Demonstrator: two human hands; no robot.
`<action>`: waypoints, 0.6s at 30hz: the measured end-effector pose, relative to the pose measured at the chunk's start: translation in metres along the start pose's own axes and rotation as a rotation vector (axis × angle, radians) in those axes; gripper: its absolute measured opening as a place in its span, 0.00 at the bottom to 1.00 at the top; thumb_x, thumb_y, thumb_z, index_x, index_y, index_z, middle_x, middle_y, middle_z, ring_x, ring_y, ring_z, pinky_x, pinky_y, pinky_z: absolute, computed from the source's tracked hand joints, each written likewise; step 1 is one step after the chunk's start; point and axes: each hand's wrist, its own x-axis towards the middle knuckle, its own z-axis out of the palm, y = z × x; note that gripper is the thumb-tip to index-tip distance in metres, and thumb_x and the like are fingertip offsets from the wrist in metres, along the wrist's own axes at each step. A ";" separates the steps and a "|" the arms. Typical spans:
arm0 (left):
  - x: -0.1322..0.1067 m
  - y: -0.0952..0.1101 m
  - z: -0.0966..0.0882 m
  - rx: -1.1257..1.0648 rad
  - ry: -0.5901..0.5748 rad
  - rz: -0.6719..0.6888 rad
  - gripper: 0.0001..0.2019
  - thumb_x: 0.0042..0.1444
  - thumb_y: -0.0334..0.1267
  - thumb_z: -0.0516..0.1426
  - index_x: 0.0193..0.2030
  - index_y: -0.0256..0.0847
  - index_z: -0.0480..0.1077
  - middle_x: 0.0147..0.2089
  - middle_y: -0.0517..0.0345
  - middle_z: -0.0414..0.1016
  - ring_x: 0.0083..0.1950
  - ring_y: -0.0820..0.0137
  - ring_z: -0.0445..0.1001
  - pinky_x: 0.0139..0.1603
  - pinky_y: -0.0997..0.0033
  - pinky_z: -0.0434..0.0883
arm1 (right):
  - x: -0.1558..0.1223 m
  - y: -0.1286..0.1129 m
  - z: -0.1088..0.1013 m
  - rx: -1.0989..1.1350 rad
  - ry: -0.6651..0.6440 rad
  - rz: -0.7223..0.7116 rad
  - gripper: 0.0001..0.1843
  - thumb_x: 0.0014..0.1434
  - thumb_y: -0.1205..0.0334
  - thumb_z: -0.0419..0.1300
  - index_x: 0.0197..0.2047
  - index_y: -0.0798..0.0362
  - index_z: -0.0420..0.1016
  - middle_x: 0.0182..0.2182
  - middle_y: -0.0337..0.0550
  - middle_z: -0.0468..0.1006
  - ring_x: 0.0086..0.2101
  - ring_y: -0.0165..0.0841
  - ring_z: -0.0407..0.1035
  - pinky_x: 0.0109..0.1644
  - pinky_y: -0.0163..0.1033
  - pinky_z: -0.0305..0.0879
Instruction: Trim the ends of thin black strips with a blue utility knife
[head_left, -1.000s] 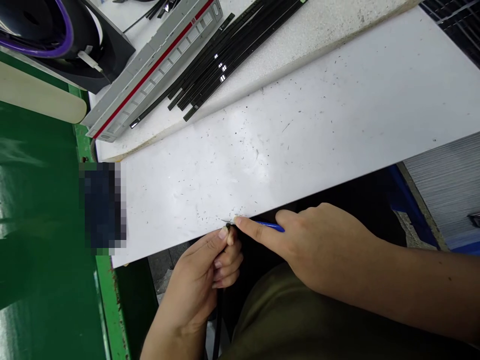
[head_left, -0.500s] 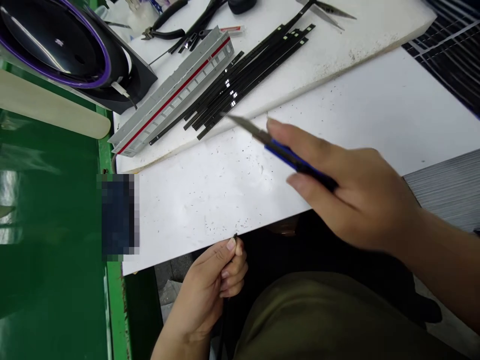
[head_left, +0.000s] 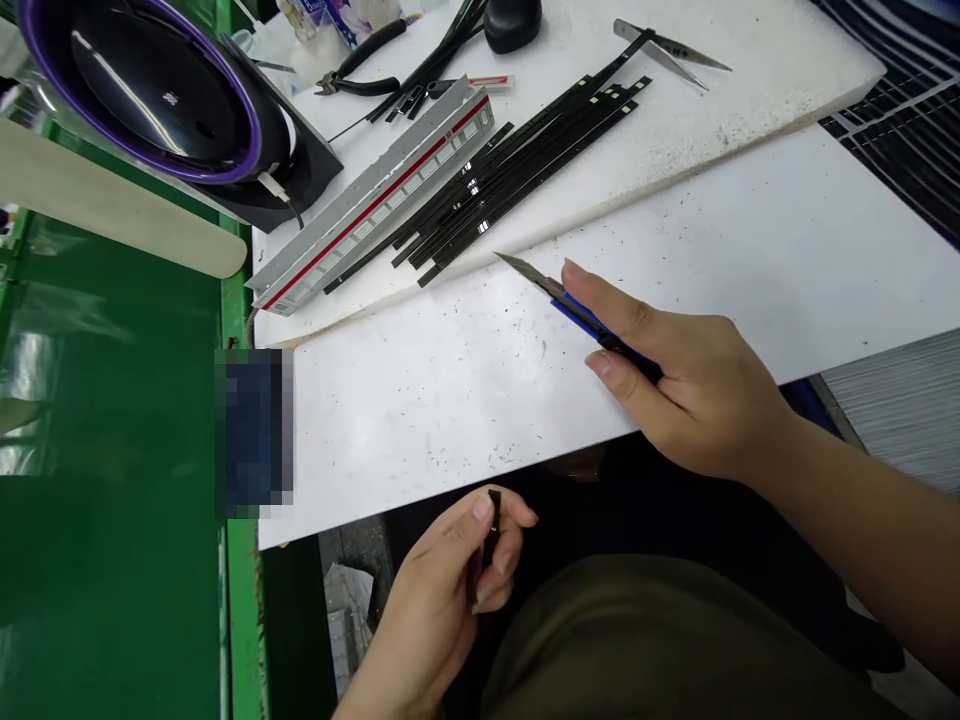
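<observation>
My right hand (head_left: 690, 375) grips a blue utility knife (head_left: 570, 305) and rests on the white board (head_left: 465, 400), the blade pointing up and left. Below the board's front edge, my left hand (head_left: 450, 585) pinches the top of a thin black strip (head_left: 491, 525) between thumb and fingers; the strip runs down behind my palm. A bundle of similar black strips (head_left: 517, 170) lies on the raised white slab (head_left: 750, 90) farther back.
A grey rail with a red line (head_left: 375, 200) lies beside the bundle. Pliers (head_left: 360, 70), tweezers (head_left: 667, 45) and a black round object (head_left: 512, 20) sit at the back. A purple-rimmed black dish (head_left: 150, 90) stands at left above green conveyor (head_left: 105, 500).
My right hand lifted the knife from the strip's tip at the board edge, swung it up over the board, then settled it lower. My left hand dropped slightly with the strip.
</observation>
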 end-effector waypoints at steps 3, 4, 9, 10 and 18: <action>0.002 0.000 -0.002 -0.049 -0.005 0.017 0.20 0.65 0.50 0.52 0.35 0.34 0.76 0.21 0.63 0.57 0.21 0.79 0.46 0.21 0.78 0.45 | -0.001 -0.001 0.001 0.004 0.037 -0.068 0.27 0.70 0.69 0.51 0.70 0.54 0.57 0.27 0.35 0.73 0.25 0.31 0.64 0.32 0.37 0.66; 0.002 0.000 -0.002 -0.062 -0.002 0.014 0.21 0.65 0.50 0.51 0.34 0.34 0.76 0.21 0.63 0.56 0.21 0.79 0.45 0.21 0.77 0.45 | -0.001 -0.001 0.001 0.000 0.035 -0.071 0.27 0.69 0.70 0.51 0.70 0.55 0.57 0.26 0.34 0.71 0.25 0.31 0.63 0.32 0.37 0.66; -0.001 0.010 -0.006 -0.134 -0.060 -0.018 0.19 0.62 0.48 0.55 0.25 0.36 0.69 0.20 0.66 0.49 0.21 0.79 0.43 0.21 0.79 0.45 | 0.000 -0.004 -0.003 0.013 -0.032 -0.008 0.28 0.70 0.70 0.50 0.71 0.54 0.55 0.35 0.38 0.77 0.28 0.31 0.67 0.35 0.39 0.68; -0.001 0.015 -0.008 -0.143 -0.069 -0.007 0.19 0.61 0.48 0.57 0.24 0.37 0.67 0.20 0.66 0.48 0.21 0.78 0.43 0.21 0.79 0.45 | 0.000 -0.004 -0.004 0.017 -0.039 0.002 0.28 0.70 0.70 0.50 0.71 0.54 0.54 0.37 0.39 0.78 0.29 0.31 0.68 0.35 0.39 0.68; -0.031 0.071 -0.063 0.036 0.225 0.188 0.25 0.52 0.55 0.61 0.18 0.42 0.57 0.20 0.67 0.43 0.21 0.75 0.42 0.19 0.76 0.52 | 0.000 -0.005 -0.006 0.049 -0.094 0.063 0.29 0.70 0.69 0.50 0.72 0.50 0.52 0.35 0.38 0.78 0.28 0.31 0.68 0.33 0.38 0.69</action>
